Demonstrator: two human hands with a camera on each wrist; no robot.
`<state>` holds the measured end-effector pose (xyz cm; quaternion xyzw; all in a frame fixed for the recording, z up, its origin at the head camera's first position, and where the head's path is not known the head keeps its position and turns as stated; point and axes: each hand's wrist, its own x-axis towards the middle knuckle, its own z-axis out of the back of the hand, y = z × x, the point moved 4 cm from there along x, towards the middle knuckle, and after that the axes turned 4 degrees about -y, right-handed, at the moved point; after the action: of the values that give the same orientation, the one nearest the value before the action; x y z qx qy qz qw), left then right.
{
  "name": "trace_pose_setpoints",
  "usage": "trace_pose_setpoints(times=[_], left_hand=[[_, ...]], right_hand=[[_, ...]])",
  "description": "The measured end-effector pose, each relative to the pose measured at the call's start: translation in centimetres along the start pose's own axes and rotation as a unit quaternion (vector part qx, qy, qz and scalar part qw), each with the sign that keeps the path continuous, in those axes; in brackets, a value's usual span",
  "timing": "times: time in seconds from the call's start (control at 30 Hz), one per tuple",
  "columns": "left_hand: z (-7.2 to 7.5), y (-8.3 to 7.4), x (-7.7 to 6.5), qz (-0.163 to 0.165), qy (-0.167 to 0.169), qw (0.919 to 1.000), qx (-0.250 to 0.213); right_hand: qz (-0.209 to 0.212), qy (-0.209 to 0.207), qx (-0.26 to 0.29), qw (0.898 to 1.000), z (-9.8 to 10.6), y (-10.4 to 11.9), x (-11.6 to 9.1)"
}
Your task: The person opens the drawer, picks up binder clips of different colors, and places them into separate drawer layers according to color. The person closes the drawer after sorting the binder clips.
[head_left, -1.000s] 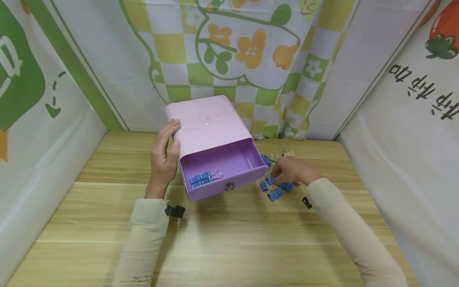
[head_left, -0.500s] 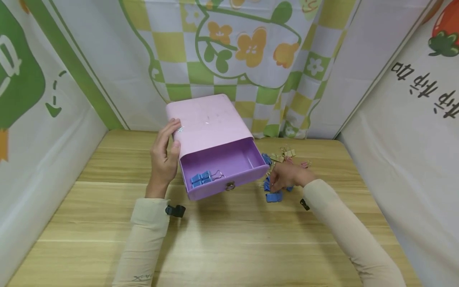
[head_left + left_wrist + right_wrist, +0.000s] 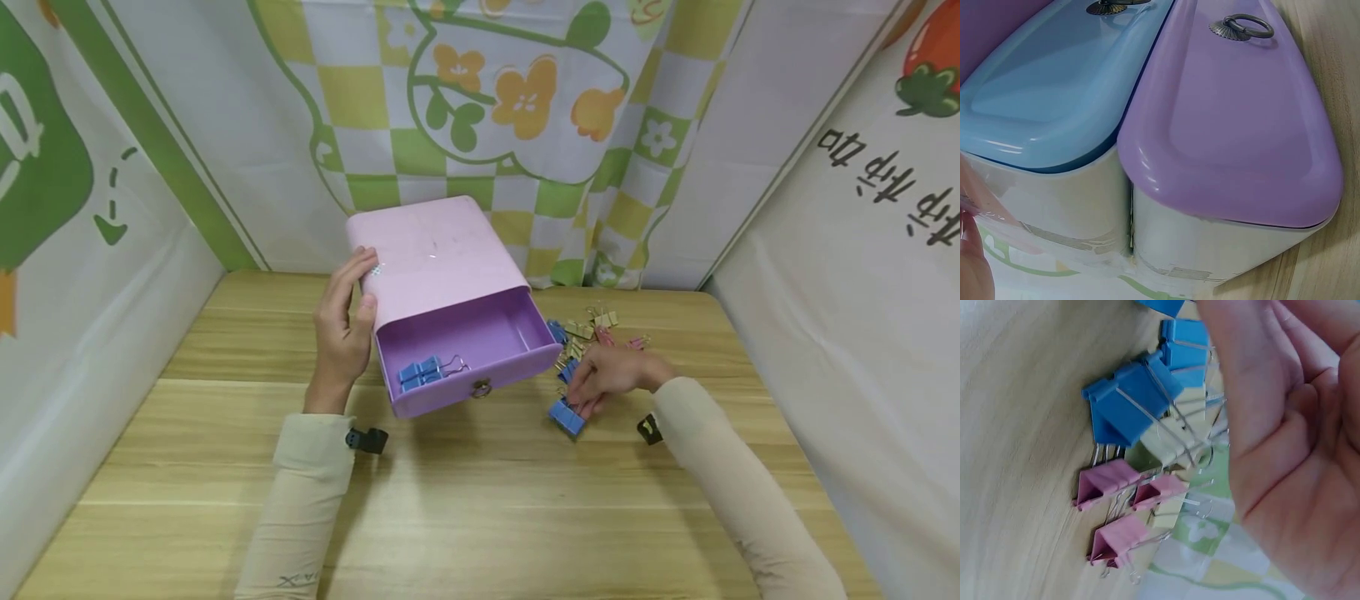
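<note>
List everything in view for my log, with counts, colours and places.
Drawer cabinet: one, pink-topped, on the table
Open drawer: one, purple, top of cabinet
Lower drawers: two, blue and purple, under it
Ring pulls: three, bronze, on drawer fronts
Clips inside: apparently two, blue, open drawer's front left
Loose clips: many partly hidden, blue, yellow, pink, right of cabinet
Table: one, wood-toned, underneath
Curtain: one, white-green-yellow, behind
Black pieces: two, at cuffs
Sleeves: two, beige, on forearms
Left hand: one, bare, on cabinet's left edge
Right hand: one, bare, pinching a blue clip
</note>
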<state>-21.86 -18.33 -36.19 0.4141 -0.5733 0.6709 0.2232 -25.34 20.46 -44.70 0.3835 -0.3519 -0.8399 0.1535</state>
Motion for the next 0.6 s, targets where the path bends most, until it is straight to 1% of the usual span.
trace_pose_setpoints(times=[0.13, 0.27, 0.4, 0.5, 0.6], left_hand=[[0.0, 0.1, -0.1, 0.000, 0.000, 1.0000, -0.004], [-0.1, 0.0, -0.1, -0.001, -0.002, 1.0000, -0.006], [-0.1, 0.2, -0.2, 0.002, -0.005, 1.0000, -0.004], [-0.1, 0.2, -0.2, 0.003, -0.006, 1.0000, -0.005], [-0.2, 0.1, -0.1, 0.002, -0.004, 1.0000, -0.006]], right_hand=[[-0.005, -0.021, 0.046, 0.999, 1.1, -0.6, -0.5], [0.005, -0.044, 0.088, 0.995, 2.2, -0.7, -1.1], [0.018, -0.054, 0.131, 0.990, 2.9, -0.7, -1.6], [0.019, -0.054, 0.149, 0.987, 3.1, -1.0, -1.7], [0.006, -0.057, 0.146, 0.988, 2.7, -1.5, -1.6]])
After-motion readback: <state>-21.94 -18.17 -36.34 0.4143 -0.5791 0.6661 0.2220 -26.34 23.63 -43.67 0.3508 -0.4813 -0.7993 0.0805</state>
